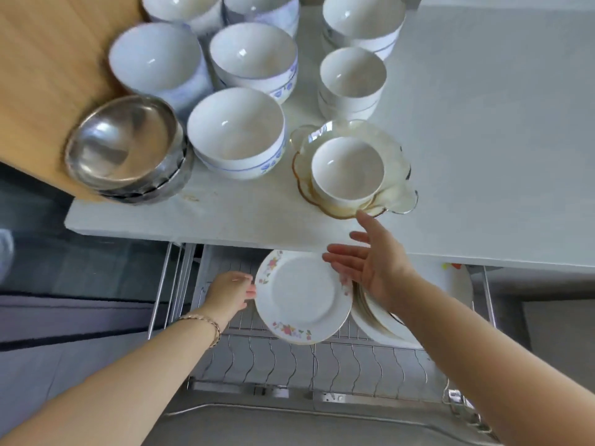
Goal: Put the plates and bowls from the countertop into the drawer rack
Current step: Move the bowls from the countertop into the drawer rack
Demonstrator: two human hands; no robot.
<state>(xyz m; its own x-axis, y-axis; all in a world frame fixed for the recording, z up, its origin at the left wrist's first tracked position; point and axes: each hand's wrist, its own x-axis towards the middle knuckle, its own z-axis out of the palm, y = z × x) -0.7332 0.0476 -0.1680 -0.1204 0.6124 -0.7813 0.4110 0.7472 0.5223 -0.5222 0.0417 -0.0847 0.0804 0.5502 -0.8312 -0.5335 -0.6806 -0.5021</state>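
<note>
Floral plate (302, 296) upright in rack (322, 362)

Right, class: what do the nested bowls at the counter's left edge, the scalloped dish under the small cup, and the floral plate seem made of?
Nested bowls: probably stainless steel; grey, mirror-like reflections.
Scalloped dish: likely amber-tinted glass; see-through.
Floral plate: apparently glazed ceramic; opaque, glossy white, printed flowers.

A home kitchen. A white tabletop (467, 140) carries stacked china bowls (236, 133) at 12 o'clock, steel bowls (124, 146) at 10 o'clock, and a glass dish (399, 156) (a small cup sits in it). Below it, at 6 o'clock, a pull-out wire drawer rack (322, 365) holds upright flowered plates (302, 297).
</note>
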